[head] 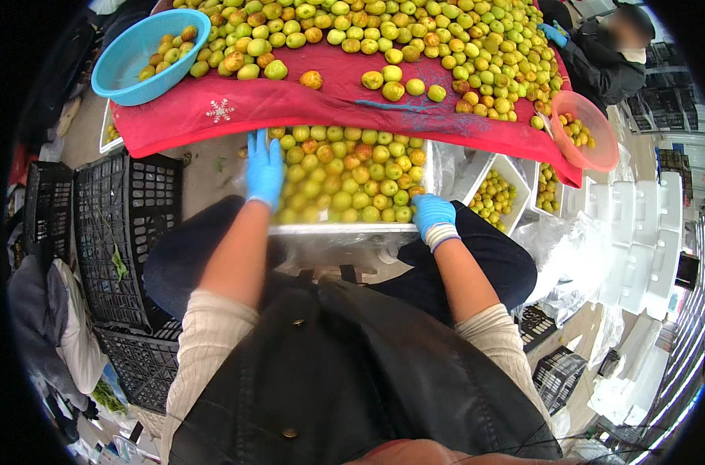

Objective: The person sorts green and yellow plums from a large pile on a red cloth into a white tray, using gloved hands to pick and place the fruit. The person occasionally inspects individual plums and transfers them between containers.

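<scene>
A white foam box filled with green and reddish jujube-like fruit lies between my knees, its far side under the hanging edge of a red cloth. My left hand, in a blue glove, lies flat along the box's left side, fingers extended and pointing away from me. At the right near corner, my right hand, also blue-gloved, has its fingers curled over the box's rim. Whether the left fingers press on the box wall is hard to tell. Part of the fruit near the left front looks blurred.
More fruit is heaped on the cloth. A blue plastic basket stands at its left, a pink plastic bowl at its right. Black crates stand left; foam boxes and clear plastic lie right. Another person is at the upper right.
</scene>
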A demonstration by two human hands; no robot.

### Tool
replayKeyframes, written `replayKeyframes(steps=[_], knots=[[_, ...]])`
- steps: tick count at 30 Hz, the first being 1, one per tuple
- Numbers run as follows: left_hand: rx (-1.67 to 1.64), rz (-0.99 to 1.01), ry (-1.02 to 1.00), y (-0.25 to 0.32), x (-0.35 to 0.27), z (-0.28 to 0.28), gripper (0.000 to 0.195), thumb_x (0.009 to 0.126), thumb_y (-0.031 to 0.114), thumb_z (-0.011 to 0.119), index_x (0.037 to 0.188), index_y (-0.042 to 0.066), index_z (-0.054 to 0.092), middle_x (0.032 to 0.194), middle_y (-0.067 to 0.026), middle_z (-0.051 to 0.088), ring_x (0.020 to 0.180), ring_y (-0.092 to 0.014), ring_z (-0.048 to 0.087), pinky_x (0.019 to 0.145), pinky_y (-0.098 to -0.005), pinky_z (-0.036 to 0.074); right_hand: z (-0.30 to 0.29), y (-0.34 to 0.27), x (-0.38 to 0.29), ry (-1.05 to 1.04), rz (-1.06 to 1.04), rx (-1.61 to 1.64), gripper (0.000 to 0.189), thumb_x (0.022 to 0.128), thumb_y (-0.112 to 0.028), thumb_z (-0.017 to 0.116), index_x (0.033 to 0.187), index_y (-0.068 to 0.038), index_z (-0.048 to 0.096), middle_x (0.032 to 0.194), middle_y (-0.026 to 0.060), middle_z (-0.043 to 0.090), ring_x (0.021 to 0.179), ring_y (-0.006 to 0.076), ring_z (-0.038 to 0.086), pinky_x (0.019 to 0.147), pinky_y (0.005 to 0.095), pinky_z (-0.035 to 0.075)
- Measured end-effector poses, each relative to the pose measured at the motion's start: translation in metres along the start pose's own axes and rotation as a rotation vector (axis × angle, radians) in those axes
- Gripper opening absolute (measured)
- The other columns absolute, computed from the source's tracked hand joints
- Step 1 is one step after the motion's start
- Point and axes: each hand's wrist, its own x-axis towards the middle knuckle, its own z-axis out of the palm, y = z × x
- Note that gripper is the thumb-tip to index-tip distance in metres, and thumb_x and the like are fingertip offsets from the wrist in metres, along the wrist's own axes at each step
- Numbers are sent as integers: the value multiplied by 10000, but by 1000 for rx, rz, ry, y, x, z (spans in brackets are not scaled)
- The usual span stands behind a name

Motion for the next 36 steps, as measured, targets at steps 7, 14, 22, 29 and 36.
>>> replayKeyframes(steps=[7,14,22,29,36], knots=[[111,-271,-77,1,-5,-12,607,1034,450,404,1572,195,291,1358,-303,547,1213,-460,558,1030,-492,440,9,8,14,-50,-41,-76,213,845,-212,654,1007,-130,763,1098,149,683,1000,331,691,842,442,566],[13,-246,-25,0,-4,-5,588,1046,452,400,1547,149,347,1398,-262,546,1255,-432,540,1051,-467,426,0,22,16,-43,64,226,238,890,-208,597,1064,-134,742,1041,187,716,957,374,685,852,475,543],[19,-270,-34,-6,-4,-3,592,1044,471,396,1540,148,367,1426,-245,532,1284,-416,529,1065,-448,419,-12,4,18,17,62,172,279,882,-210,602,1132,-148,710,1088,155,718,1011,346,687,860,474,549],[2,-268,-7,-7,-3,-1,581,1042,471,403,1525,148,396,1426,-227,540,1280,-402,536,1067,-442,418,-39,12,36,-209,16,113,358,835,-344,699,1152,-181,731,1145,146,710,1041,346,680,913,458,542],[136,-240,26,-18,-2,4,571,1027,458,440,1518,167,415,1339,-232,598,1200,-415,582,1013,-460,456,-39,-40,40,206,-179,515,295,823,-248,684,1104,-169,722,1095,133,687,993,340,665,860,462,547]])
